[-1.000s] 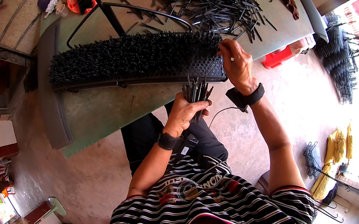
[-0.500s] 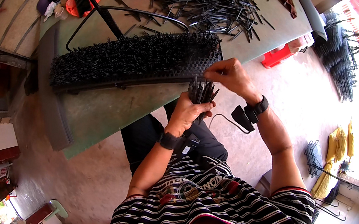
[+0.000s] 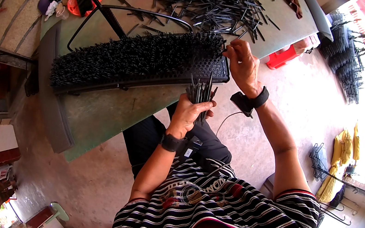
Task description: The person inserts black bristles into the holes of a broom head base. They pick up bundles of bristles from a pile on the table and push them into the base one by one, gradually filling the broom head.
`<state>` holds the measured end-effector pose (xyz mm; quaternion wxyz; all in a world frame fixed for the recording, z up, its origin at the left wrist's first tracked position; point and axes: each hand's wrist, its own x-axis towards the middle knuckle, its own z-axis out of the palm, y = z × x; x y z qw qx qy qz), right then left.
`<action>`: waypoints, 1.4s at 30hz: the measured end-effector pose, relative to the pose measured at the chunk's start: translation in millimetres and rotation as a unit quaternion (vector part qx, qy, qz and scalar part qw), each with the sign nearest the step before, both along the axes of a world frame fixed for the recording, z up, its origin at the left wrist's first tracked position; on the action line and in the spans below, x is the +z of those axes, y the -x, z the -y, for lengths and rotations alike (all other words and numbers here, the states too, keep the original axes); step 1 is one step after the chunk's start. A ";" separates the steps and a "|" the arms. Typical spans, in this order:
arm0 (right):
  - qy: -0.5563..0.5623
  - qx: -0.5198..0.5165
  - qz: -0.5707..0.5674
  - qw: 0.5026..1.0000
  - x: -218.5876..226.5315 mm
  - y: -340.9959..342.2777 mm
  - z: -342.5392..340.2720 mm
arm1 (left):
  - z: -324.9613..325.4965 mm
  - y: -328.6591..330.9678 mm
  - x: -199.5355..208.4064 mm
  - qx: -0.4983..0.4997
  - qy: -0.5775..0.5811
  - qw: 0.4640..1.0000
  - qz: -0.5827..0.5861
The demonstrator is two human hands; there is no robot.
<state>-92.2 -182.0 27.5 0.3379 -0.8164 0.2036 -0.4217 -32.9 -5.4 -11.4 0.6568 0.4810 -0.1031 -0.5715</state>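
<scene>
At frame centre, see the left hand (image 3: 185, 114) closed round black strips (image 3: 200, 95); higher, the right hand (image 3: 244, 67), fingers bent inward beside the bristled panel (image 3: 129, 60), cannot tell whether gripping a strip. Best to pinch strips singly, keeping the bundle near the bare holes (image 3: 202, 69). Find the panel upper left on the table (image 3: 108, 108), long axis rising gently rightward, and strips pointing toward the frame's top.

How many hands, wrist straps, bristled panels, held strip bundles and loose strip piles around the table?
Hands: 2 (left hand, right hand)
Wrist straps, black: 2 (left strap, right strap)
Bristled panel, black: 1
Held strip bundle: 1
Loose strip pile: 1
Total: 7
</scene>
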 end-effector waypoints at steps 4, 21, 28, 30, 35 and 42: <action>0.133 0.035 -0.052 0.989 -9.6 1.7 11.4 | -1.1 -1.3 1.1 0.006 -0.008 1.000 -0.004; 0.234 0.126 -0.278 0.923 20.0 -4.4 25.1 | -4.7 -1.0 5.2 0.024 -0.026 0.999 0.017; 0.009 0.283 -0.217 0.934 15.4 4.1 -3.6 | -1.7 1.2 0.6 -0.020 0.035 0.999 0.013; -0.084 0.311 -0.287 0.902 17.7 2.1 -7.0 | 0.3 1.9 0.1 -0.042 0.040 0.998 0.017; -0.298 0.248 -0.226 0.894 11.8 7.9 -12.1 | -1.8 3.0 -5.9 -0.052 0.039 0.998 -0.006; -0.298 0.116 -0.001 0.947 24.0 -1.2 -11.9 | -8.9 -2.2 -11.7 -0.029 0.023 0.999 -0.010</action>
